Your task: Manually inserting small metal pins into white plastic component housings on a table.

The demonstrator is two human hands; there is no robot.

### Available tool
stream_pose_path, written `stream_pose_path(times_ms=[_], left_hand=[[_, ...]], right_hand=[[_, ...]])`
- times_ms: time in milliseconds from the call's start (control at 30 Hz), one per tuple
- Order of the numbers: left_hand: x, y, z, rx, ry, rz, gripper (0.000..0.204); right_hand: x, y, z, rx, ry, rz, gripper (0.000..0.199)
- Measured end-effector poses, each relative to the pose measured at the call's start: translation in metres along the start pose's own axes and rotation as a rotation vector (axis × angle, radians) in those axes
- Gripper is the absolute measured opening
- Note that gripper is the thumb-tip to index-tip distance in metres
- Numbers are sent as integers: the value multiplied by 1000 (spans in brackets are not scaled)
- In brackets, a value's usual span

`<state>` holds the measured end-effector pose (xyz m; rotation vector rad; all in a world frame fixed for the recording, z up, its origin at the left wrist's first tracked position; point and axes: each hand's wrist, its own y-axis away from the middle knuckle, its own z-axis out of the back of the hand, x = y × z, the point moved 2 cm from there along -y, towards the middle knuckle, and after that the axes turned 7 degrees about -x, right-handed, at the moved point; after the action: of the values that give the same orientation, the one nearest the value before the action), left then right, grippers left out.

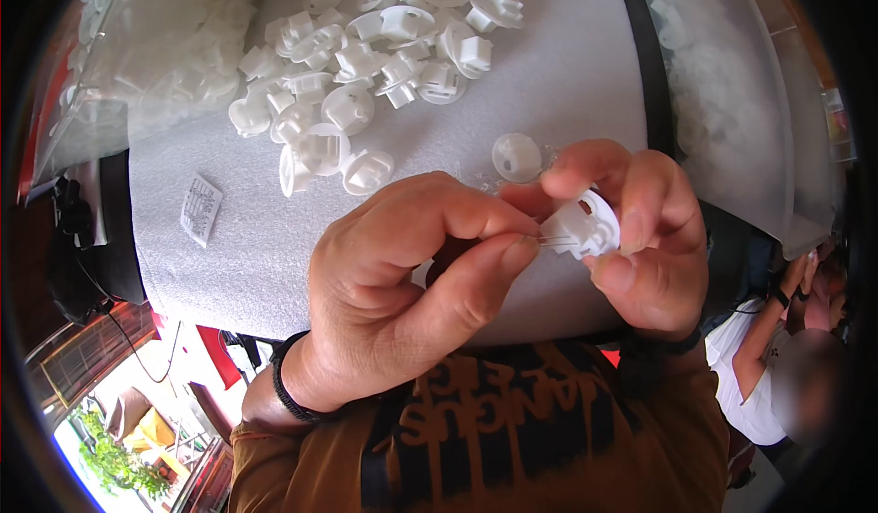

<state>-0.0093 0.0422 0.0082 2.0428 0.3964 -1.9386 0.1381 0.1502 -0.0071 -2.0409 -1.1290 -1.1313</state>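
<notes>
My right hand [654, 239] is closed around a small white plastic fitting [599, 225] with a round flange and a raised block. Fingers and thumb grip it by its rim. My left hand [421, 266] pinches some thin wire-like leads [553, 239] between thumb and forefinger, right at the fitting's side. What the leads belong to is too small to make out. Just beyond my fingers lies a round white plastic piece [517, 157] on the grey foam-covered table [256, 266]. A few tiny clear bits [489, 185] lie beside that piece.
A heap of similar white fittings [357, 60] covers the far middle of the table. Clear bags or bins of white parts stand at left [174, 47] and right [722, 101]. A printed paper slip [200, 209] lies at left. Another person [754, 358] is at lower right.
</notes>
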Motion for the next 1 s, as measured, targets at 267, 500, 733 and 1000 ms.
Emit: stream_pose_path(times_ms=[267, 500, 733, 1000], left_hand=[[-2, 2, 0, -27, 19, 45, 12], [-3, 2, 1, 21, -103, -107, 8], [-1, 1, 0, 33, -121, -154, 10], [1, 0, 1, 85, -141, -248, 12]], right_hand=[[5, -1, 0, 29, 154, 71, 17], [13, 2, 1, 56, 526, 267, 18], [13, 2, 1, 82, 604, 350, 18], [12, 5, -8, 94, 672, 346, 14]])
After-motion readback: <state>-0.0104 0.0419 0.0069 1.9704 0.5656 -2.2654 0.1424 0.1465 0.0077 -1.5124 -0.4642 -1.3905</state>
